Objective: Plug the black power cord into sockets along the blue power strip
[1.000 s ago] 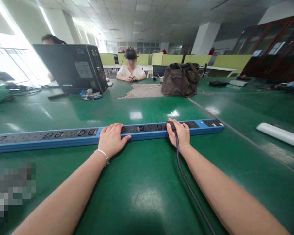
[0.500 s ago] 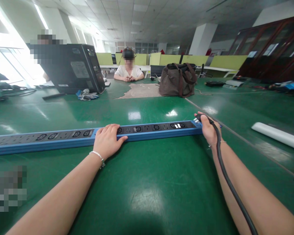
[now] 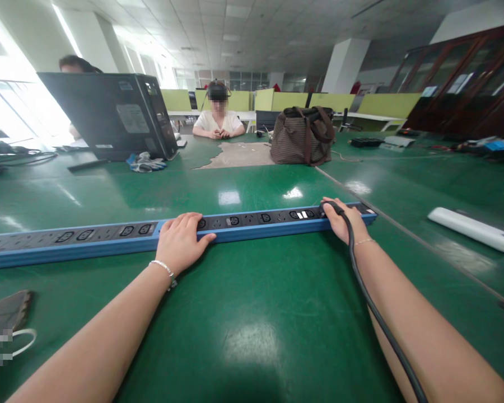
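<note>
A long blue power strip [image 3: 256,228] with a row of black sockets lies across the green table. My left hand [image 3: 182,238] grips it near its middle, fingers over the top and thumb along the near side. At the strip's right end, my right hand [image 3: 343,218] is closed round a black power plug [image 3: 328,207]. The plug sits against the socket face, just right of two white labels; its prongs are out of sight, and how deep they are cannot be told. From the plug a thick black cable [image 3: 363,285] runs down over my right forearm.
Behind stand a black computer case [image 3: 109,115] with gloves [image 3: 146,162] beside it, and a brown bag [image 3: 301,137]. A white bar-shaped object [image 3: 472,229] lies right, a phone [image 3: 8,310] front left. One person sits opposite; another is behind the case.
My right hand has moved left along the strip with the plug, whose prongs showed before and are now hidden against the sockets. My left hand stays on the strip.
</note>
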{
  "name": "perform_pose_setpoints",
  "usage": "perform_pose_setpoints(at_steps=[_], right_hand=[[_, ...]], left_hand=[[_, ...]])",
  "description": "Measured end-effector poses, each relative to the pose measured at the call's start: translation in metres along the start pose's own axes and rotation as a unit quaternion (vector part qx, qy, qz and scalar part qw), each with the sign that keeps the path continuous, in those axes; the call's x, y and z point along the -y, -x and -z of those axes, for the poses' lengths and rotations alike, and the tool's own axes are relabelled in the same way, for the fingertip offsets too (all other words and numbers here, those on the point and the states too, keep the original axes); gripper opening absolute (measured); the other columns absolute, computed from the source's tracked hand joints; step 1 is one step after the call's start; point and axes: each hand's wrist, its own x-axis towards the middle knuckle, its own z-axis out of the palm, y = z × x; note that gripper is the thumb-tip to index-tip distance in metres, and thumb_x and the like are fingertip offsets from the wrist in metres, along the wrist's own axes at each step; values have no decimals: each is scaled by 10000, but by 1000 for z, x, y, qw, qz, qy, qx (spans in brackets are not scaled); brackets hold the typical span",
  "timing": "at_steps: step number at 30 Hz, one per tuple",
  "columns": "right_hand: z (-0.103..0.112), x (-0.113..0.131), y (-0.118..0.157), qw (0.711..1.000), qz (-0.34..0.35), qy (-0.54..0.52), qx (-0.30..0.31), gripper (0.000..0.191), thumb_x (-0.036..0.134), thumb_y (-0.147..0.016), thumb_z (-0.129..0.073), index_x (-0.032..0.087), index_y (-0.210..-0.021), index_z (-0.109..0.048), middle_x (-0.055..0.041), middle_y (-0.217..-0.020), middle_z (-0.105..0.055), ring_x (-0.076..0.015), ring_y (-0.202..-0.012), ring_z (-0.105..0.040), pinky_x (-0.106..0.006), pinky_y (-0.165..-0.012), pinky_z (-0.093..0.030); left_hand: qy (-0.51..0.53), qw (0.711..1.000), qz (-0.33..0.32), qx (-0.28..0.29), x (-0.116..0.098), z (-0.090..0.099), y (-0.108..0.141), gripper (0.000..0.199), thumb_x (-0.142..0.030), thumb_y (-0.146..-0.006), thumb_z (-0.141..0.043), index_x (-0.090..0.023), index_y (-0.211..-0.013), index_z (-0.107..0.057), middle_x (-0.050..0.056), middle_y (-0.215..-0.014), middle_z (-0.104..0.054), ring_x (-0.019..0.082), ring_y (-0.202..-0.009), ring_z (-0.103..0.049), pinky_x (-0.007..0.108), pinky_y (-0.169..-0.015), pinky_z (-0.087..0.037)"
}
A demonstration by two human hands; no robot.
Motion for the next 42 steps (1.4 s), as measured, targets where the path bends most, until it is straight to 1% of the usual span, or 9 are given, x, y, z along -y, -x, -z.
perform_pose_setpoints(at_steps=[3,6,10,15,22,27,31,34,42], right_hand=[[2,9,6,999,-42,7,18,460,417,-904,-324,233,-1226,-596,-88,-1263,-598,-288,-1259,-457,-561,-1058,-267],[3,16,13,999,-37,17,10,481,419,-913,-312,226,-1283,-551,-85,-1322,-550,-282,-1334,-355,-558,-1073,-250],[6,16,16,999,-29,18,5,481,433,-912,-319,245,-1300,-533,-52,-1346,-532,-289,-1351,-320,-569,-1079,-243],[6,8,9,999,-34,25,27,466,495,-881,-367,313,-1269,-550,-13,-1392,-482,-326,-1356,-294,-652,-1047,-219],[0,9,16,999,-33,-4,-9,463,455,-893,-349,289,-1282,-538,-47,-1327,-549,-288,-1323,-363,-632,-1060,-194],[-3,7,16,999,-26,-13,-18,438,453,-886,-353,284,-1215,-589,-64,-1230,-620,-275,-1265,-446,-630,-1058,-182],[-5,8,13,998,-3,-52,-39,434,420,-869,-346,227,-1133,-631,-76,-1151,-665,-255,-1181,-534,-564,-1085,-199],[-6,8,12,995,-4,-79,-62,426,429,-854,-350,223,-1078,-648,-70,-1108,-687,-243,-1104,-592,-531,-1083,-230],[-6,10,15,992,-15,-91,-82,429,470,-847,-369,229,-1055,-657,-61,-1064,-705,-246,-1059,-619,-532,-1086,-227]], left_hand=[[1,1000,2,2,0,0,0,562,-557,-820,-427,-164,-1211,-521,124,-1268,-578,276,-1206,-484,449,-1001,-331],[2,1000,2,2,0,1,0,567,-556,-820,-428,-158,-1213,-521,125,-1270,-576,278,-1208,-482,452,-1004,-329],[-1,1000,4,1,-1,2,0,562,-548,-822,-430,-158,-1217,-516,125,-1273,-574,278,-1209,-480,452,-1003,-329],[2,1000,0,4,-1,2,0,555,-547,-823,-427,-165,-1216,-516,124,-1275,-574,276,-1204,-485,453,-1005,-330],[4,1000,2,4,-1,3,-1,551,-553,-817,-431,-179,-1210,-522,124,-1268,-579,279,-1202,-487,451,-1002,-332],[-7,1000,0,5,0,2,0,565,-553,-819,-435,-156,-1213,-513,125,-1260,-582,277,-1192,-494,438,-996,-336],[-13,1000,-1,5,0,2,-1,568,-554,-824,-427,-147,-1210,-513,125,-1256,-584,279,-1188,-496,436,-993,-339],[-13,1000,-1,7,0,2,-1,563,-560,-824,-423,-159,-1209,-514,122,-1257,-584,280,-1186,-498,440,-990,-341],[-9,1000,-3,3,-2,4,0,554,-555,-828,-417,-165,-1208,-517,126,-1253,-586,279,-1190,-496,437,-997,-338]])
